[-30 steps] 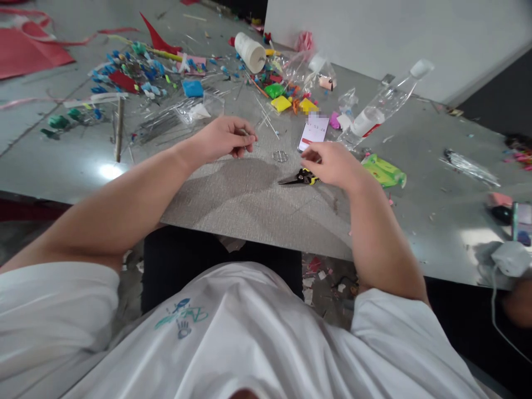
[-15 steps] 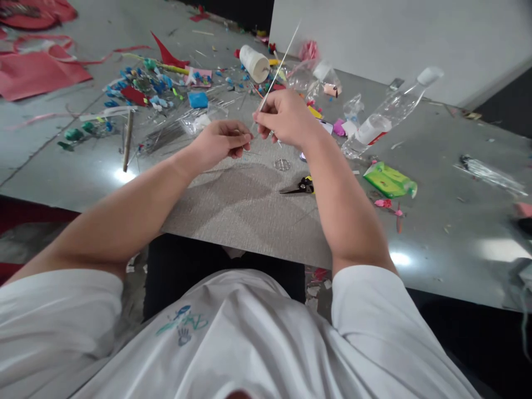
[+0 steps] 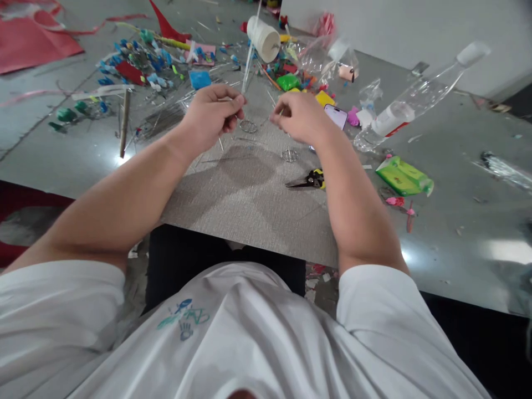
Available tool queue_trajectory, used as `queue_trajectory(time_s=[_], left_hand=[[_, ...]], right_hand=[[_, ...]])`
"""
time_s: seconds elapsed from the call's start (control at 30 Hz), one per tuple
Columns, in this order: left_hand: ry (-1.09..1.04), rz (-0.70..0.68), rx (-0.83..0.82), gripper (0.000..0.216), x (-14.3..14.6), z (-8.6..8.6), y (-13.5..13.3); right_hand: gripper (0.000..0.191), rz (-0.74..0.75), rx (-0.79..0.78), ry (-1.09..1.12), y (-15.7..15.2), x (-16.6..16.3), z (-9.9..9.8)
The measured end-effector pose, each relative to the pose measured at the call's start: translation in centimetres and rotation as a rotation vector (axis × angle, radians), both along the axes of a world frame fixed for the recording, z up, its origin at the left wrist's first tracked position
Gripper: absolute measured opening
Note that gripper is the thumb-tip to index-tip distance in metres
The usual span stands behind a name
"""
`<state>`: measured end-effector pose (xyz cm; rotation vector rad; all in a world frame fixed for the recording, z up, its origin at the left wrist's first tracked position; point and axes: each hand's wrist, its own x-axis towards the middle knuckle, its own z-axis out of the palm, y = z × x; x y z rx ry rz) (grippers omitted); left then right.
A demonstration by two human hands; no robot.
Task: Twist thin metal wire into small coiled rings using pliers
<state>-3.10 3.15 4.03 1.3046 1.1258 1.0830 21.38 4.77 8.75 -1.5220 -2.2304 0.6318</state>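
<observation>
My left hand [image 3: 211,113] is pinched shut on a thin silver wire [image 3: 248,61] that rises up and away from the fingers. A small wire loop [image 3: 248,126] hangs just below and right of that pinch. My right hand [image 3: 300,115] is closed too, its fingertips pinching a wire end close to the loop. Both hands hover above a grey textured mat [image 3: 249,194]. A second wire ring [image 3: 290,155] lies flat on the mat below my right hand. Yellow-handled cutters [image 3: 310,179] rest on the mat to the right of it.
A phone [image 3: 337,115] lies behind my right hand. A clear plastic bottle [image 3: 415,97] lies on its side at right, a green packet [image 3: 405,176] before it. A white thread spool [image 3: 264,37], coloured scraps, a wire bundle [image 3: 160,117] and red paper [image 3: 33,41] crowd the far left.
My right hand left the cutters, rose to the wire, then dropped to the right of the loop. My left hand lifted and now pinches the long wire. The view has tilted a little.
</observation>
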Motion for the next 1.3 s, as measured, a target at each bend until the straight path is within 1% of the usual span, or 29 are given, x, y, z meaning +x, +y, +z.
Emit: queue_trajectory(time_s=[0.07,0.13,0.2,0.23,0.33,0.4,0.47,0.53,0.6,0.7,0.77,0.83,0.9,0.93,1.03,1.1,1.17,1.23,1.3], left_hand=[[-0.014,0.018,-0.008,0.024,-0.3,-0.1,0.4],[-0.018,0.032,-0.017,0.026,-0.4,-0.3,0.7],[-0.019,0.032,-0.027,0.025,-0.3,-0.3,0.8],[-0.031,0.029,-0.035,0.023,-0.2,-0.2,0.7],[-0.104,0.05,-0.068,0.017,0.3,0.4,-0.1],[-0.126,0.06,-0.089,0.021,0.6,0.9,-0.7],[-0.123,0.037,-0.096,0.025,0.9,1.3,-1.0],[-0.106,0.018,-0.101,0.027,1.1,1.2,-1.1],[-0.064,-0.006,-0.126,0.026,1.2,0.8,-1.0],[-0.025,-0.111,-0.195,0.022,1.3,0.1,-0.9],[-0.034,-0.177,-0.236,0.023,1.4,-0.2,-1.1],[-0.055,-0.204,-0.269,0.024,1.6,-0.1,-1.4],[-0.08,-0.208,-0.291,0.025,1.8,0.1,-1.7],[-0.098,-0.21,-0.294,0.025,1.9,0.2,-1.8],[-0.146,-0.219,-0.299,0.026,2.2,0.4,-2.1],[-0.165,-0.228,-0.309,0.027,2.3,0.4,-2.2],[-0.18,-0.229,-0.327,0.026,2.4,0.3,-2.3],[-0.196,-0.221,-0.345,0.026,2.5,0.3,-2.3],[-0.211,-0.201,-0.363,0.025,2.6,0.4,-2.4]], right_hand=[[0.024,0.078,0.0,-0.052,0.5,-0.5,-1.6],[0.017,0.142,-0.012,-0.115,0.5,-1.7,-3.2],[0.009,0.205,0.005,-0.205,0.0,-3.2,-4.3],[0.008,0.228,0.016,-0.249,-0.5,-4.1,-4.8],[0.01,0.263,0.009,-0.329,-2.0,-6.0,-5.2],[0.009,0.259,-0.009,-0.335,-2.6,-6.5,-5.0],[0.009,0.24,-0.029,-0.315,-2.8,-6.3,-4.3],[0.008,0.221,-0.036,-0.267,-2.6,-5.3,-3.2],[0.008,0.201,-0.032,-0.207,-2.5,-3.5,-2.0],[0.007,0.126,-0.028,-0.177,-2.9,0.7,-0.4],[0.006,0.069,-0.005,-0.226,-3.7,4.2,0.0],[0.006,0.008,-0.012,-0.323,-5.1,8.0,-0.1],[0.01,-0.01,-0.037,-0.389,-6.8,11.6,-0.7],[0.013,-0.031,-0.049,-0.389,-7.7,13.2,-1.1],[0.012,-0.059,-0.014,-0.327,-10.1,16.6,-2.4],[0.011,-0.035,0.001,-0.265,-11.1,17.6,-3.2],[0.017,-0.036,0.016,-0.237,-11.5,17.5,-3.5],[0.021,-0.057,0.026,-0.245,-11.3,16.5,-3.2],[0.017,-0.071,0.023,-0.263,-10.9,14.7,-2.2]])
